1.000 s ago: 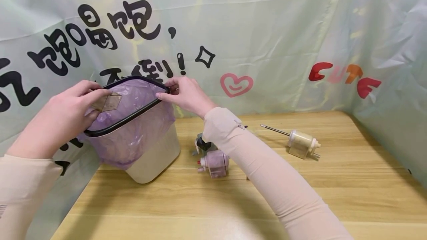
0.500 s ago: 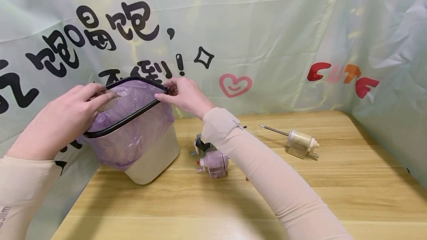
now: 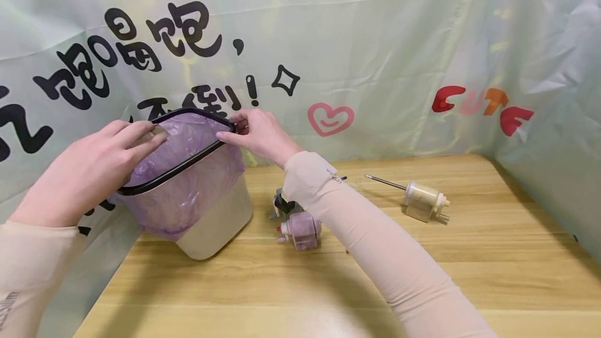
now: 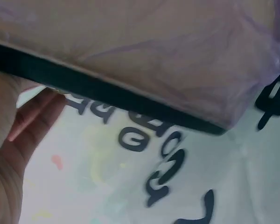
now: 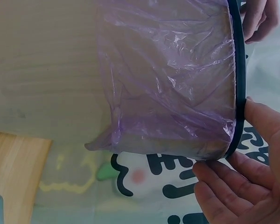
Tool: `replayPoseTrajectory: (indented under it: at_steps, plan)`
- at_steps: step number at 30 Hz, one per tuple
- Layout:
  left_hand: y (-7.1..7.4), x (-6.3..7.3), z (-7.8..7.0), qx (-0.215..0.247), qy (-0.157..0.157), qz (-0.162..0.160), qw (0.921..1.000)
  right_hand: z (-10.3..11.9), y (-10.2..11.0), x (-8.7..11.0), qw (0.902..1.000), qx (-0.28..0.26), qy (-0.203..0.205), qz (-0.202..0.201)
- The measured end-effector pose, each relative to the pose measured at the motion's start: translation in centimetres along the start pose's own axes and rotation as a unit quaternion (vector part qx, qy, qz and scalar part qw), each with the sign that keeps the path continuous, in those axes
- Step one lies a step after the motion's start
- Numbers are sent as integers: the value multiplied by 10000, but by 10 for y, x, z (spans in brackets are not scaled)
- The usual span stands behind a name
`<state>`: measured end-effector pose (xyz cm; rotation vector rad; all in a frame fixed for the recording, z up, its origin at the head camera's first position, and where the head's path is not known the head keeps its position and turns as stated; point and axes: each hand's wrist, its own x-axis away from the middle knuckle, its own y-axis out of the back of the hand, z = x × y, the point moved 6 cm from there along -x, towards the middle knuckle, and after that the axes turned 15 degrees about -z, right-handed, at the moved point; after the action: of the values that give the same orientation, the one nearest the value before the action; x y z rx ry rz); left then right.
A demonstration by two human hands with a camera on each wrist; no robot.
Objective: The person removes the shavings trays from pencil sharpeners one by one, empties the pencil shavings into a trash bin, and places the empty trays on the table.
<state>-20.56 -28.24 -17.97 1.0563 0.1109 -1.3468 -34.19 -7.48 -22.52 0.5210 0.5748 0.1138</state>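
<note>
My left hand (image 3: 96,163) holds a small smoky clear plastic box (image 3: 161,133) over the mouth of a trash bin (image 3: 223,218). The fingers hide most of the box. The bin is off-white, lined with a thin purple bag (image 3: 173,202) and ringed by a black rim (image 3: 178,168). With thumb and fingertips, my right hand (image 3: 260,132) pinches the rim's right corner; the right wrist view shows the thumb (image 5: 266,116) on one side and fingers under it. In the left wrist view the left hand (image 4: 18,126) is partly behind the rim.
On the wooden table (image 3: 263,291), a purple clear-bodied device (image 3: 304,231) and a grey-and-black piece (image 3: 285,202) lie beside my right forearm. Further right lies a yellow clear-bodied device (image 3: 424,202) with a dark rod (image 3: 387,182) sticking out. Printed cloth (image 3: 375,51) hangs behind.
My left hand has turned over slightly and shifted right, and less of the clear box shows past its fingers. My right hand stays on the rim.
</note>
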Motion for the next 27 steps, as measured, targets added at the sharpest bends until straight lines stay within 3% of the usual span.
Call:
replayPoseTrajectory:
  at_steps: [10, 27]
  plan:
    - [2, 2, 2, -16, 72, -111, 9999, 2, 2, -2, 10000, 20, -16, -27]
    - [13, -7, -12, -170, 329, -419, 9984, 2, 1, 1, 9997, 160, 181, 22]
